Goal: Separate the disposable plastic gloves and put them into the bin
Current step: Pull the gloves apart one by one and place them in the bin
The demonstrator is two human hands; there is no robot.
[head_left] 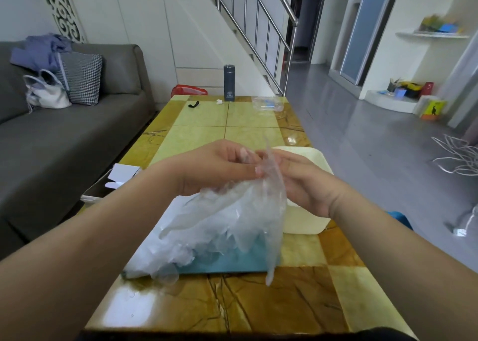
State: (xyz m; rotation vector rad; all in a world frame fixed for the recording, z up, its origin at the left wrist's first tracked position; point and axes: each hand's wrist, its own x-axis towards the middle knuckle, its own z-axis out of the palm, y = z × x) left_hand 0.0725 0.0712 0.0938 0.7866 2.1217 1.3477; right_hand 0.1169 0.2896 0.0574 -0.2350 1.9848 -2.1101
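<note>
Clear plastic gloves (227,219), a crumpled translucent bunch, hang from both hands above a teal flat pad (232,265) on the marble-patterned table (258,309); 1 strip of film trails lowest on the right. Left hand (214,167): fingers curled, thumb and fingertips pinching the bunch at its top edge. Right hand (307,188): fingers bent toward the same edge, apparently nipping 1 layer (the film veils its fingertips, so this grip is judged, not certain). Cream bin (307,223): on the table, just behind and right of the hands. Step in hand: peeling 1 glove free. A light rubbing pinch at the edge should split the layers, followed by a slow sideways pull while the left hand anchors the remainder. A hard tug would likely drag several gloves together.
</note>
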